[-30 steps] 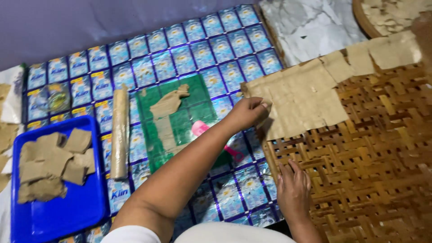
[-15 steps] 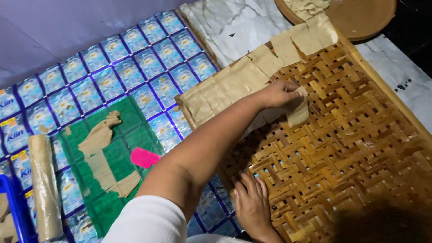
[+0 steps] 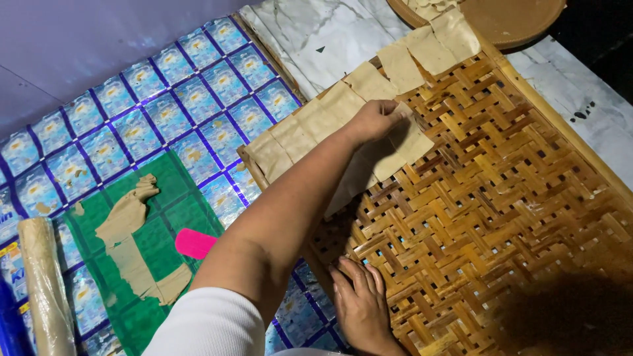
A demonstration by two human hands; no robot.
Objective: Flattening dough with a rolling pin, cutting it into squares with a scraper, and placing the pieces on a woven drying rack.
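Dough sheet (image 3: 402, 142) lies on the woven tray (image 3: 501, 217), under my left hand (image 3: 374, 120). I see its fingers curled down on the sheet's far edge, pinching it against the weave. More sheets (image 3: 343, 99) run in a row along the tray's far-left rim, touching one another. My right hand (image 3: 361, 304) rests flat on the tray's near edge, fingers spread and holding nothing. Left of the tray, a green mat (image 3: 142, 264) carries dough scraps (image 3: 125, 217), a pink scraper (image 3: 196, 243) and, beside it, a rolling pin (image 3: 45, 287).

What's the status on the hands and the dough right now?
Left hand pressing a dough sheet onto the woven bamboo tray. Right hand flat on tray edge. Nothing blocking.
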